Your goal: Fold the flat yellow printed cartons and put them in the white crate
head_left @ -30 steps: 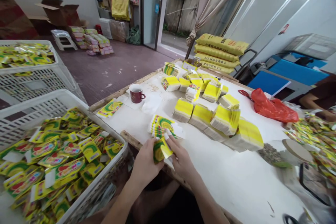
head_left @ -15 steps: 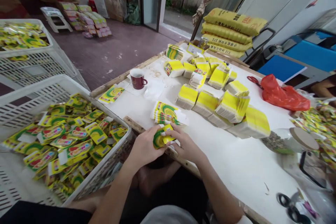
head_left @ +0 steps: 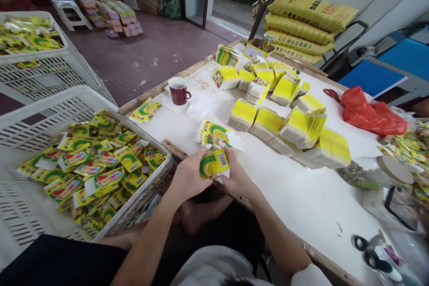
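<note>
You grip a packet (head_left: 213,164) between left hand (head_left: 190,172) and right hand (head_left: 240,176) (both closed on it); keep it square.

A small packet (head_left: 212,164), printed yellow with a green curve toward the left grip (head_left: 189,173), was held between that grip and the right grip (head_left: 238,176). Its broad face was turned up, slightly tilted. A barcode showed at the end beside the right grip's fingers, and a white edge peeked out below, near that thumb. Its underside was hidden.
</note>
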The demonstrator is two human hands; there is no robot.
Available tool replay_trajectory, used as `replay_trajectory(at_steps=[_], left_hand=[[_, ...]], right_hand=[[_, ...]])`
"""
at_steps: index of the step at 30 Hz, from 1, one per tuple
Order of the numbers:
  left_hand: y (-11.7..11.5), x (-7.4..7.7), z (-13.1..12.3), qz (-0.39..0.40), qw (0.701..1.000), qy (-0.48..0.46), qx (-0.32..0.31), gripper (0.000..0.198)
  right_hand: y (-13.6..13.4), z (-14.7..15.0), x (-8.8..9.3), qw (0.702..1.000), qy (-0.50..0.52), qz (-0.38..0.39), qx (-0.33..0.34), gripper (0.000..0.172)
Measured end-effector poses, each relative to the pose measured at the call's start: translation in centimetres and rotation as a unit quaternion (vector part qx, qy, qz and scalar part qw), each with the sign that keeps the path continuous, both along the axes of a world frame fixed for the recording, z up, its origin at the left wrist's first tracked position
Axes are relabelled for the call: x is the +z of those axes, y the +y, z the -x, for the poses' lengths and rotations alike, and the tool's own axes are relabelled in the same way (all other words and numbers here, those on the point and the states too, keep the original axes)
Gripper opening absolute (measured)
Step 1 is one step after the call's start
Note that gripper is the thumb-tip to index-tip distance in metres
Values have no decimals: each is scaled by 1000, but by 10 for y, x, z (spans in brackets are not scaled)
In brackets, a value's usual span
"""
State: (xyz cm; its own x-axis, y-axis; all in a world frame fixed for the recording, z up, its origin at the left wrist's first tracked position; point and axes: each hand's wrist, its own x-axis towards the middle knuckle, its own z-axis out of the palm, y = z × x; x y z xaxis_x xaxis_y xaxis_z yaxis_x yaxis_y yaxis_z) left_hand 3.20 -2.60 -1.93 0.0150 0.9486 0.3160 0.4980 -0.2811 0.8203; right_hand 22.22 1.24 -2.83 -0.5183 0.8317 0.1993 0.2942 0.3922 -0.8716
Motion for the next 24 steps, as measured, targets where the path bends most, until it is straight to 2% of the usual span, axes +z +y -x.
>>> replay_trajectory(at_steps=[1, 2, 3, 5, 6, 7, 9, 11, 14, 16, 19, 21, 24], left_hand=[[1, -1, -2, -14, 996, -86, 26, 66], [3, -2, -2, -42, 978, -193, 65, 68], [6, -2, -2, -77, 942, -309, 109, 68], [12, -1, 1, -124, 834, -504, 189, 68], [15, 1, 4, -121, 785, -569, 215, 72], [18, 2, 8, -100, 748, -614, 232, 75], [21, 3, 12, -37, 713, -656, 245, 74], [21, 2, 12, 1, 717, -657, 232, 64], [19, -5, 3, 26, 767, -614, 183, 54], [19, -11, -5, 44, 792, -586, 168, 49], [20, -19, -15, 55, 785, -588, 186, 45], [19, -20, -21, 43, 785, -588, 187, 46], [13, -15, -25, 46, 818, -558, 130, 55]], right_hand=[[6, 0, -1, 1000, 15, 5, -5, 76], [14, -1, -1, 1000, 20, 9, -15, 69], [25, -3, 0, 999, 10, 12, -33, 57], [49, -7, 1, 990, -70, -5, -125, 32], [59, -7, 0, 978, -118, -18, -172, 26], [68, -7, -1, 967, -152, -28, -203, 22], [80, -4, -7, 954, -190, -40, -229, 19], [83, 0, -13, 951, -203, -45, -229, 21], [81, 5, -15, 948, -212, -49, -231, 25], [76, 6, -9, 949, -210, -45, -231, 25], [60, 8, 5, 957, -187, -22, -219, 27], [43, 12, 15, 975, -133, 17, -179, 31], [12, 25, 22, 993, -47, 97, -54, 29]])
